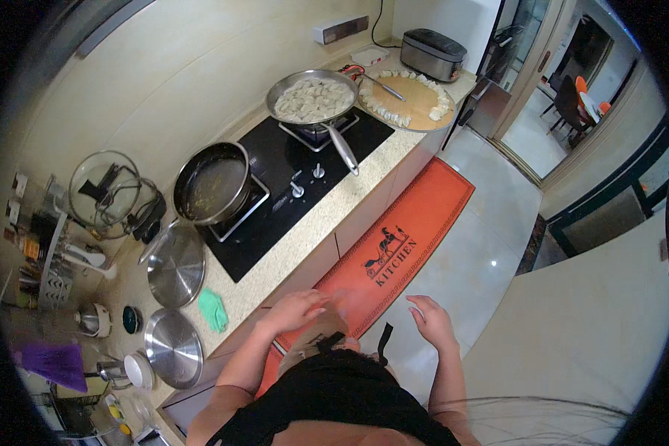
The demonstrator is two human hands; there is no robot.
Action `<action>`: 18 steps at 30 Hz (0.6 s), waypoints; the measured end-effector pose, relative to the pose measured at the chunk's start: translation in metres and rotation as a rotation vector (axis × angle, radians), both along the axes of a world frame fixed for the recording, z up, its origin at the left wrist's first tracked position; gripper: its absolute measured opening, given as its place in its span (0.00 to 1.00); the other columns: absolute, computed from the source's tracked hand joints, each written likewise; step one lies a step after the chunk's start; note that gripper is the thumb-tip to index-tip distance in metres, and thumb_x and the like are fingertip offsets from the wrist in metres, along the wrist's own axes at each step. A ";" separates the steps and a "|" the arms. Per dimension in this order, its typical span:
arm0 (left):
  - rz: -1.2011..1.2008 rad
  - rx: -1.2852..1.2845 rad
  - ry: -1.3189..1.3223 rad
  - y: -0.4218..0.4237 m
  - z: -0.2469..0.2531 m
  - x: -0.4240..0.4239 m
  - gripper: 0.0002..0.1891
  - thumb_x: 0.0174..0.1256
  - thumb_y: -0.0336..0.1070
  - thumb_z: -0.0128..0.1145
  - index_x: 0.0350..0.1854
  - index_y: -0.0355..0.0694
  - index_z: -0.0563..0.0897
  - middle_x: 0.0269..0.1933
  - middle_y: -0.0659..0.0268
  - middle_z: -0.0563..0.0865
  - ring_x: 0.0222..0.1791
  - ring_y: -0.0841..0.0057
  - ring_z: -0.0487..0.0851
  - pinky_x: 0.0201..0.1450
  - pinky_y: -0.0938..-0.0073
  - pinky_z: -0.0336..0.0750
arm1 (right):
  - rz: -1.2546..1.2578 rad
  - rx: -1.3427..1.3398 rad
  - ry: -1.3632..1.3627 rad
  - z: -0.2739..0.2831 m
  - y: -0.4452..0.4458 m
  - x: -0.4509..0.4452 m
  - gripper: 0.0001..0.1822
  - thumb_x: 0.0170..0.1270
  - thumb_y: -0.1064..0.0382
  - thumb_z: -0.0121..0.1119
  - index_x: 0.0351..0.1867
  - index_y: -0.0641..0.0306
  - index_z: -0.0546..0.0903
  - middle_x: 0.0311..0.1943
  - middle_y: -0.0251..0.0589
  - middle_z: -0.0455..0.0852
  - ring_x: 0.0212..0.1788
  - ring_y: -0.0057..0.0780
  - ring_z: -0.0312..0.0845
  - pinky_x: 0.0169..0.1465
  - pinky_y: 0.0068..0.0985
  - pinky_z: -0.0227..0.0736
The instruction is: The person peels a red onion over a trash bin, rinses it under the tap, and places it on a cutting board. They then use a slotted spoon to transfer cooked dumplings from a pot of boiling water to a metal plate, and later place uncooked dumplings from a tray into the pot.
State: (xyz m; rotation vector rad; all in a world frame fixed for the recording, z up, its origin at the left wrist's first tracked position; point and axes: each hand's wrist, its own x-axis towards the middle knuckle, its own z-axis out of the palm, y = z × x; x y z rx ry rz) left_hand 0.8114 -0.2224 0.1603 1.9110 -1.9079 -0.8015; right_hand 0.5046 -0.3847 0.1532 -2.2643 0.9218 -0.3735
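My left hand hangs in the air beside the counter front, fingers loosely curled and apart, with nothing in it. Over the pale tiled floor, my right hand is likewise empty, its thumb away from the fingers. A green cloth lies on the counter nearest my left hand. Beyond it, a dark frying pan with brown residue rests on the near burner. Dumplings fill a steel pan on the far burner, its handle reaching over the counter. More dumplings ring a round wooden board holding a metal-handled utensil.
Two round steel lids or trays lie left of the black gas hob. A glass lid leans at the wall. A rice cooker stands at the far end. Along the cabinets runs an orange kitchen mat. A white bowl sits lower left.
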 end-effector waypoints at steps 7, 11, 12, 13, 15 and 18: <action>0.127 -0.013 -0.034 -0.125 -0.019 0.063 0.18 0.65 0.41 0.55 0.55 0.40 0.77 0.52 0.54 0.81 0.51 0.57 0.80 0.55 0.62 0.74 | 0.018 -0.036 -0.051 0.014 -0.118 0.051 0.12 0.61 0.67 0.58 0.47 0.60 0.80 0.43 0.47 0.84 0.46 0.45 0.79 0.48 0.34 0.75; 0.189 -0.093 0.059 -0.196 -0.011 0.084 0.17 0.64 0.39 0.55 0.54 0.40 0.78 0.54 0.55 0.80 0.53 0.56 0.79 0.57 0.63 0.73 | 0.036 -0.072 -0.063 0.044 -0.187 0.071 0.13 0.61 0.67 0.58 0.48 0.60 0.80 0.44 0.47 0.83 0.46 0.44 0.79 0.49 0.33 0.75; 0.168 -0.132 -0.013 -0.208 -0.010 0.089 0.18 0.64 0.39 0.53 0.55 0.39 0.77 0.52 0.54 0.81 0.52 0.57 0.79 0.56 0.62 0.73 | 0.042 -0.071 -0.055 0.046 -0.205 0.077 0.13 0.62 0.67 0.58 0.48 0.60 0.80 0.44 0.47 0.83 0.47 0.44 0.79 0.49 0.33 0.75; 0.195 -0.120 -0.011 -0.214 -0.008 0.091 0.18 0.64 0.39 0.54 0.54 0.39 0.77 0.52 0.54 0.81 0.52 0.57 0.79 0.57 0.62 0.72 | 0.054 -0.070 -0.047 0.046 -0.222 0.083 0.13 0.62 0.66 0.57 0.48 0.59 0.80 0.44 0.47 0.83 0.47 0.44 0.79 0.50 0.33 0.75; 0.250 -0.106 -0.009 -0.225 0.001 0.091 0.18 0.64 0.39 0.54 0.54 0.39 0.77 0.53 0.54 0.81 0.52 0.57 0.79 0.57 0.62 0.72 | 0.136 -0.027 -0.047 0.041 -0.252 0.098 0.13 0.63 0.66 0.56 0.49 0.59 0.80 0.45 0.47 0.83 0.47 0.44 0.79 0.50 0.34 0.74; 0.422 -0.062 -0.067 -0.222 0.004 0.089 0.18 0.63 0.39 0.56 0.53 0.39 0.78 0.52 0.55 0.81 0.53 0.58 0.79 0.57 0.62 0.72 | 0.328 0.019 -0.060 0.029 -0.297 0.134 0.13 0.64 0.65 0.55 0.50 0.59 0.80 0.45 0.46 0.83 0.48 0.44 0.79 0.51 0.34 0.74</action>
